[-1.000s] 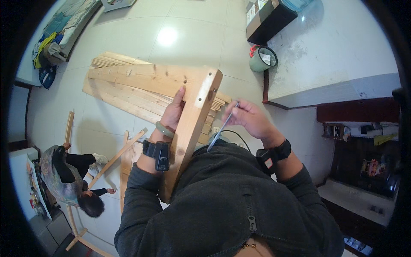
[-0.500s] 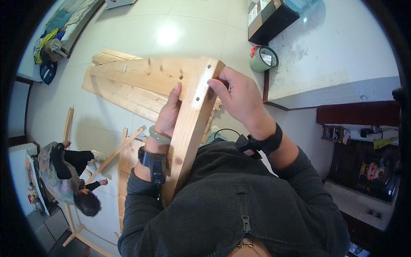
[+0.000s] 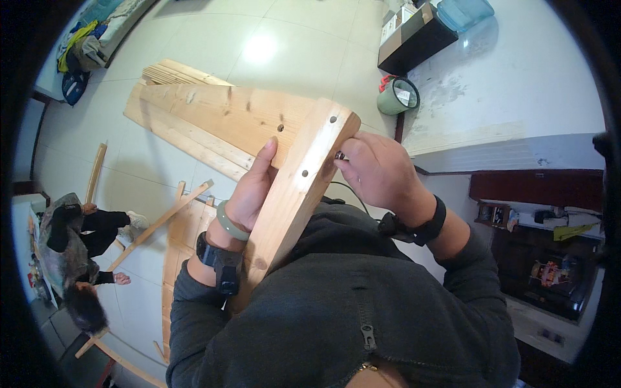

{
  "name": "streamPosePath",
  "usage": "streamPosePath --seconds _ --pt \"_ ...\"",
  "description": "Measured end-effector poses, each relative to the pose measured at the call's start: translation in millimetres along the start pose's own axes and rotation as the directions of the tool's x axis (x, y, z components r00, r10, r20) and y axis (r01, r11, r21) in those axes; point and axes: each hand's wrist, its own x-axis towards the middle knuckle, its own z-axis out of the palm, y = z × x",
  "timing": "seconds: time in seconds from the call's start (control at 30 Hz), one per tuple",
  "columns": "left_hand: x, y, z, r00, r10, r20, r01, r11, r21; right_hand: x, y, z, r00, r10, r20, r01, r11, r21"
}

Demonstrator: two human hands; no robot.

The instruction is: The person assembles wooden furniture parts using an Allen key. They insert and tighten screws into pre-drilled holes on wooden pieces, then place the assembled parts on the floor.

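A thick pale wooden post (image 3: 284, 207) slants up from my lap, with two dark holes in its front face near the top end. A wide knotty board (image 3: 226, 110) joins it there and runs off to the far left; it has a hole of its own near the joint. My left hand (image 3: 249, 200) grips the post from its left side, thumb resting up by the board. At the post's right side my right hand (image 3: 378, 168) pinches a small dark metal fastener (image 3: 339, 155) against the wood. Its exact kind is hard to make out.
Stacked slats (image 3: 187, 72) lie beyond the board on the tiled floor. Another person (image 3: 71, 246) crouches at the left, holding a wooden bar, among more wooden parts (image 3: 178, 239). A green bin (image 3: 398, 97) and a dark box (image 3: 417, 40) stand at the far right.
My right hand has shifted down along the post's side, and the small fastener now shows at its fingertips. The post's top end has moved slightly right and nearer.
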Motion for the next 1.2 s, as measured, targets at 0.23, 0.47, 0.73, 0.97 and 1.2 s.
streamPosePath --seconds 0.23,0.47,0.73,0.97,1.2 --pt "-10 22 6 0.994 0.001 0.111 -0.005 0.999 0.038 13 3 -9 0.999 -0.001 -0.052 -0.001 1.0 -0.029" --pt "-13 40 32 0.995 -0.076 0.07 0.077 0.997 -0.011 25 -17 -12 0.97 0.175 -0.166 -0.172 0.984 0.036" --pt "-38 33 34 0.979 0.027 0.202 -0.023 1.0 -0.021 20 20 -29 0.93 -0.051 -0.365 0.131 0.972 0.198" --pt "-42 6 20 0.993 -0.113 0.018 0.112 0.993 0.046 27 29 54 0.89 0.052 0.453 -0.413 -0.329 0.849" --pt "-70 23 36 0.966 -0.143 -0.218 0.25 0.743 0.621 56 11 49 0.764 -0.064 0.643 -0.607 -0.412 0.68"
